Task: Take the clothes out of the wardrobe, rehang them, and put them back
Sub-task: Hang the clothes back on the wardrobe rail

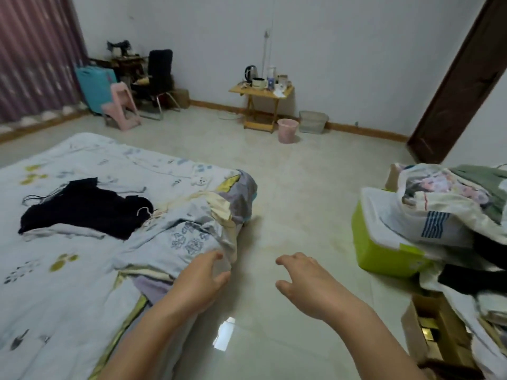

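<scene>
Both hands are reaching forward over the tiled floor (301, 193), empty. The left hand (204, 281) is hovering at the corner of the bed (55, 283), its relaxed fingers close to the rumpled quilt (189, 231); touch cannot be told. The right hand (304, 281) is hanging to the right of the bed, fingers loosely curled. A black garment (82, 207) is lying on the bed with a white hanger hook (144, 210) showing at its near edge. Right of the bed, a pile of clothes (450, 204) is spilling over a green box (384, 248).
</scene>
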